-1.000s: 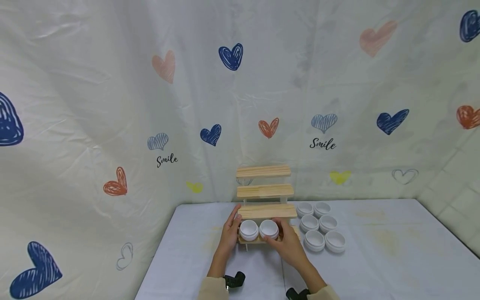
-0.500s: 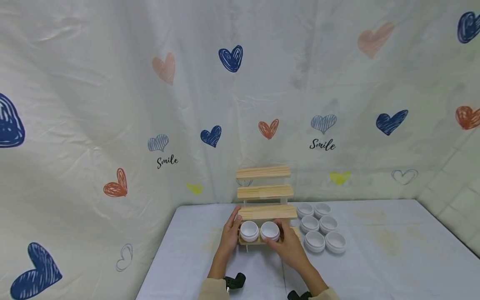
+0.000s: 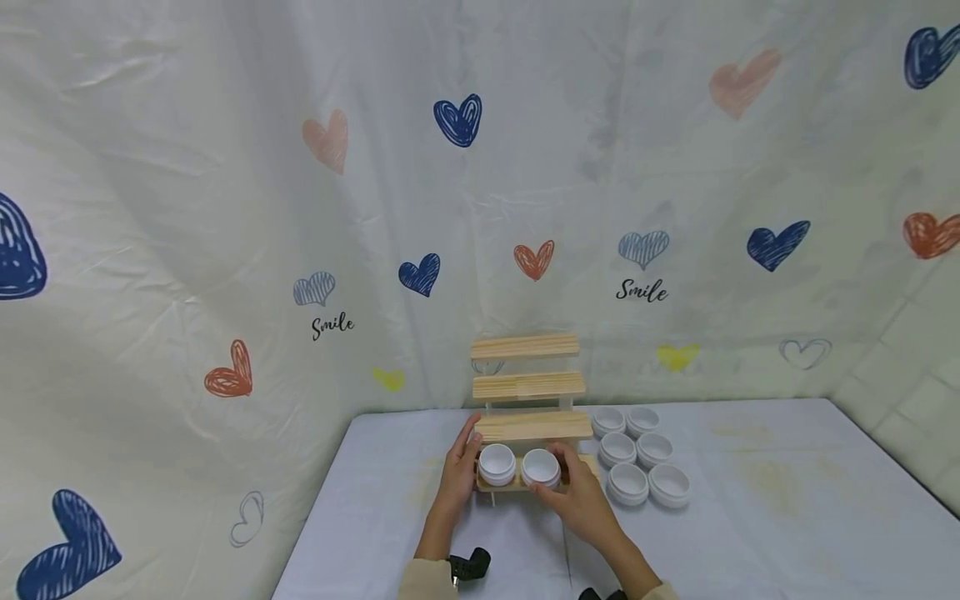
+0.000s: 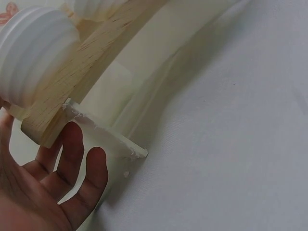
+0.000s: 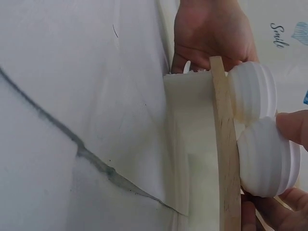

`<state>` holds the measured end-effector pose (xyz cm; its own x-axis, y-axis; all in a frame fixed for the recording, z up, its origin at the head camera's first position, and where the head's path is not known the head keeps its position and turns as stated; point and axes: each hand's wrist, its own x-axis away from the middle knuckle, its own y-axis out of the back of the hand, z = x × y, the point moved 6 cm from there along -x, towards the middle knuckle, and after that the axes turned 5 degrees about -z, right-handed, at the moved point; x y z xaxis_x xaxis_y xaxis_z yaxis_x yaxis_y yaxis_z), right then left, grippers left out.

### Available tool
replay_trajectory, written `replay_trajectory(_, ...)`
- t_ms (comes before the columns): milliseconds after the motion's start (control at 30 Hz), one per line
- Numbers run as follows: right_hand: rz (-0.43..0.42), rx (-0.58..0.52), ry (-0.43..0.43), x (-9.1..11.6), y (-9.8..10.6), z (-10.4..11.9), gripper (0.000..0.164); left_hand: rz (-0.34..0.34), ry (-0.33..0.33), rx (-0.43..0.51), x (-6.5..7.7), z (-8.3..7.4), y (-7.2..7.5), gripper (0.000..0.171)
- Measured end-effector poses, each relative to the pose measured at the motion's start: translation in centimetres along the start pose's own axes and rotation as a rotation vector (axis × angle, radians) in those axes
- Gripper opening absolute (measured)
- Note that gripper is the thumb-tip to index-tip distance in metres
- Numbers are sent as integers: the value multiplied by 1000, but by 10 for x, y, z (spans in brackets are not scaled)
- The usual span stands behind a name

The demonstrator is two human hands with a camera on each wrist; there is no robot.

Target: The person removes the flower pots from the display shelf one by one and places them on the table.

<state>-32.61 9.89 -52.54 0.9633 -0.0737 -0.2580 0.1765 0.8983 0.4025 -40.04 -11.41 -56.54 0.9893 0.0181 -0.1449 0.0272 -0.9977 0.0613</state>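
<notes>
A tiered display rack with wooden shelves [image 3: 534, 427] and clear side supports stands at the table's back. Two white round jars [image 3: 497, 464] sit side by side on its lowest shelf [image 4: 82, 72]. My right hand [image 3: 583, 502] grips the right-hand jar [image 3: 541, 468], thumb at its front and fingers behind it. In the right wrist view this jar [image 5: 269, 156] has its base at the shelf's surface. My left hand [image 3: 454, 472] holds the left end of the lowest shelf, its bent fingers [image 4: 72, 144] at the board's end beside the clear support.
Several more white jars [image 3: 628, 483] stand in two columns right of the rack. A white cloth covers the table [image 3: 757, 475]. Behind it hangs a white curtain [image 3: 555, 183] printed with hearts. The rack's upper shelves [image 3: 528, 386] rise close before the curtain.
My right hand has shifted the right-hand jar slightly to the right, widening the gap between the two jars. My left hand has stayed at the rack's left end.
</notes>
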Motion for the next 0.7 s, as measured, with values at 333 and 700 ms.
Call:
replay_trajectory(333,10,-4,7,2,0,0,62,14,16,40,1,1,-1,53)
replay_trajectory(700,7,8,-1,5,3,2,65,5,16,15,1,-1,0,54)
